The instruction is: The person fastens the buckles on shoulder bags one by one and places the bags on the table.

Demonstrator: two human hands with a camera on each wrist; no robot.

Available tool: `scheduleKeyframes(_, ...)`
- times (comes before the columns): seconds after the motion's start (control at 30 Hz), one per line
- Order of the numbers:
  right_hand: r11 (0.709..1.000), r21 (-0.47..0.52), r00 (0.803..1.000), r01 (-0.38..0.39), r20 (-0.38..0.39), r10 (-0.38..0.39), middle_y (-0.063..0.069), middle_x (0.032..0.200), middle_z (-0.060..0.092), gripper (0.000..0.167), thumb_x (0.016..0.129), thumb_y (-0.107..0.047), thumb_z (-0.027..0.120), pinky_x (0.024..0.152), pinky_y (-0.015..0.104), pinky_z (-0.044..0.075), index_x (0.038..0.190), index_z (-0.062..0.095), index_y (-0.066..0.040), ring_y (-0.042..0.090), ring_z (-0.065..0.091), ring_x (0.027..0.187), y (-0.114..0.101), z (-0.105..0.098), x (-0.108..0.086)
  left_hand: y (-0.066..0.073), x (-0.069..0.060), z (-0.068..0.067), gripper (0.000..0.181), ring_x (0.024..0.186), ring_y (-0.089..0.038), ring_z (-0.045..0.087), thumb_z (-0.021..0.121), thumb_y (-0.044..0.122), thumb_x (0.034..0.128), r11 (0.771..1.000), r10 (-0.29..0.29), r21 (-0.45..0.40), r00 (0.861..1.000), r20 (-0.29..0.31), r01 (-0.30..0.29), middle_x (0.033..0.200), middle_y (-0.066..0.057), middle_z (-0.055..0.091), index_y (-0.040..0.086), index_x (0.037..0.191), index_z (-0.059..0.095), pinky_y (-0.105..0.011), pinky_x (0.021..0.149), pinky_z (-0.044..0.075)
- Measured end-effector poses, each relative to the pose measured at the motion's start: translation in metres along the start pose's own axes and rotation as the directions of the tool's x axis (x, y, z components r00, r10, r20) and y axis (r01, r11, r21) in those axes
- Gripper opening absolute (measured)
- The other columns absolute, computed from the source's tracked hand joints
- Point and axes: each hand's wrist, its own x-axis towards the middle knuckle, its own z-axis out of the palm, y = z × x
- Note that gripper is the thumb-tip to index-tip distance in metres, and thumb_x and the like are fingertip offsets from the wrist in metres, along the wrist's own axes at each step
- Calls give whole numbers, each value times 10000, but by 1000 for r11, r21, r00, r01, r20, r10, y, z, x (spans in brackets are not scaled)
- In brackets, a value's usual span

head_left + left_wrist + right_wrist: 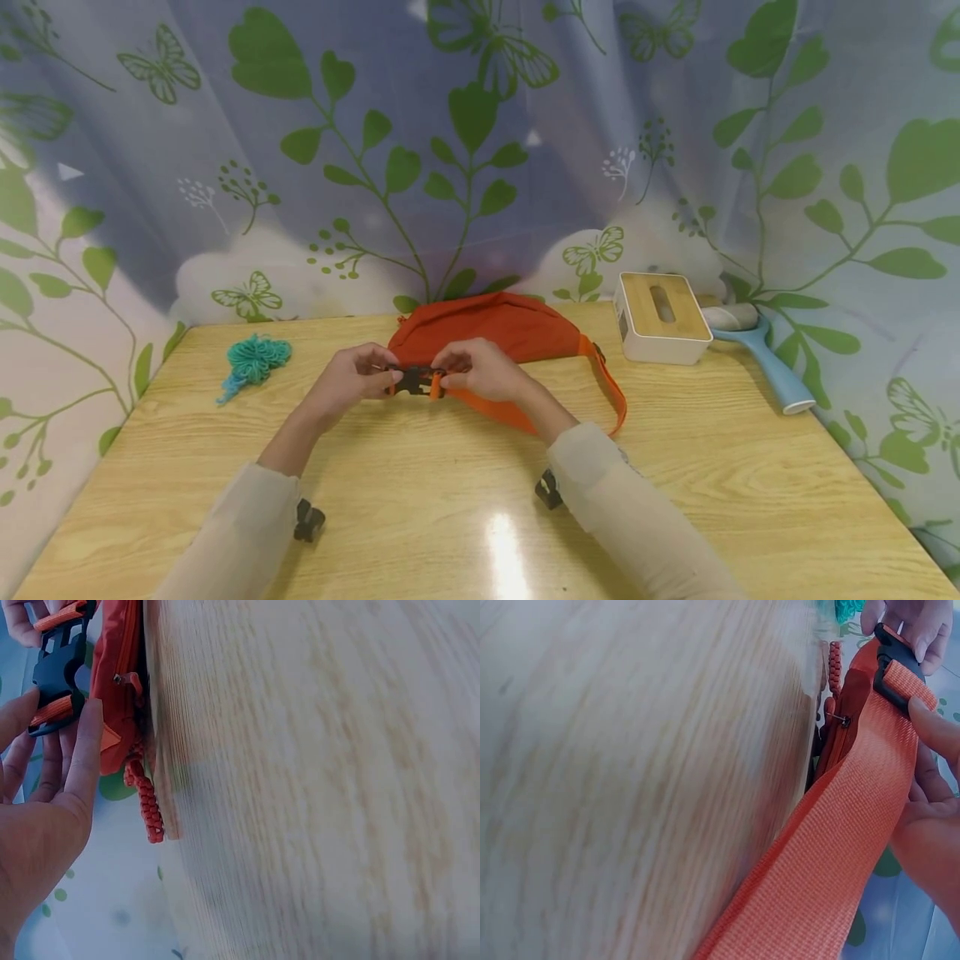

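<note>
A red-orange waist bag [487, 327] lies at the table's back, its orange strap [617, 400] looping out to the right. In front of it, a black buckle [411, 381] is held up between both hands, its two halves joined. The left hand [348, 379] pinches the buckle's left end; in the left wrist view its thumb and fingers [88, 739] are around that end. The right hand [483, 371] pinches the right end where the strap threads through, seen also in the right wrist view with the strap [832, 825] running toward the camera.
A bundle of teal yarn [257, 358] lies at the back left. At the back right stand a white tissue box [666, 346] with a wooden lid and a blue-handled roller [776, 367]. A patterned curtain [525, 167] hangs behind the table [420, 500].
</note>
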Motion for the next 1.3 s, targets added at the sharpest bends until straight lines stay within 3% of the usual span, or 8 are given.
scheduleKeyframes(0.33, 999, 43, 1000, 1, -12, 0, 37, 1043, 696, 191, 935, -72, 743, 819, 297, 562, 1123, 718, -49, 162, 667, 930, 2, 2, 1, -2, -1, -1, 343, 939, -254, 653, 741, 121, 945, 1000, -7, 0, 999, -33, 7, 1055, -156, 641, -46, 1205, 593, -486, 879, 580)
scheduleKeyframes(0.73, 998, 61, 999, 16, -28, -14, 21, 1009, 695, 183, 922, -69, 754, 824, 292, 566, 1103, 725, -60, 148, 673, 920, 2, 7, 4, 1, 0, 3, 308, 916, -264, 634, 767, 128, 926, 999, -29, 19, 998, -58, 30, 1003, -150, 625, -9, 1167, 634, -477, 859, 588)
scheduleKeyframes(1.3, 993, 117, 999, 9, -51, -3, 34, 970, 707, 167, 902, -57, 772, 789, 297, 581, 1065, 736, -45, 154, 697, 881, -1, 12, 5, 1, -2, 3, 363, 911, -230, 631, 745, 108, 942, 1000, -3, 19, 997, -73, 5, 1043, -159, 631, -61, 1241, 629, -451, 862, 591)
